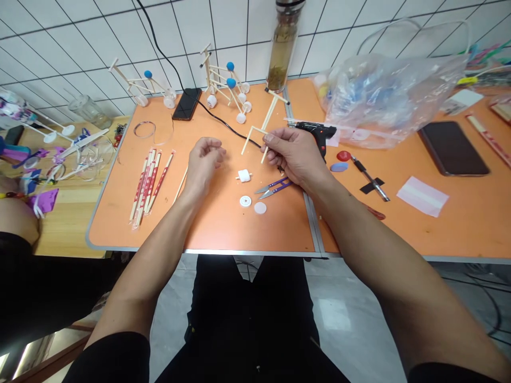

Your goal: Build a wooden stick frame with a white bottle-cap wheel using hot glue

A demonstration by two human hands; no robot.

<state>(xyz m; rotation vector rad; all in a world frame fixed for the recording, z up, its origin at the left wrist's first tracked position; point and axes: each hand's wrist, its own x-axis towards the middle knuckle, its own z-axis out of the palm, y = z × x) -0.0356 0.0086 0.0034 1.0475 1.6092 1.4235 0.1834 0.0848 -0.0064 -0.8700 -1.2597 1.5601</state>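
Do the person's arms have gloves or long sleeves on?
No gloves: the left hand and right hand are bare, with no ring or watch showing. The forearms are bare too. A black left sleeve and black right sleeve show only at the picture's bottom edge.

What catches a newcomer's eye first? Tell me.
The right hand holding a wooden stick frame over the orange table stands out most. Behind, at the far edge, stand stick models with blue balls and white wheels. A black hot glue gun sits right of the hand.
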